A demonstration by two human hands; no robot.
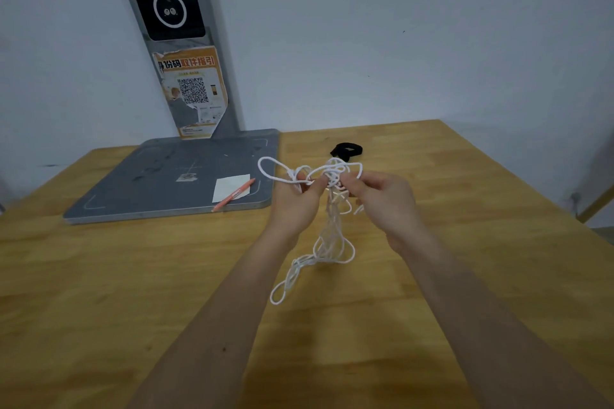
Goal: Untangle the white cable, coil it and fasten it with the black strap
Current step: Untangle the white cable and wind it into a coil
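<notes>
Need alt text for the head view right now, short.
Both hands, left hand and right hand, hold a tangled white cable above a wooden table, loops hanging down. A black strap lies on the table behind it.

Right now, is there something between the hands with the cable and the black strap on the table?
Nothing visible. The black strap lies on bare wooden table just beyond the white cable, which both the left hand and right hand hold.
</notes>
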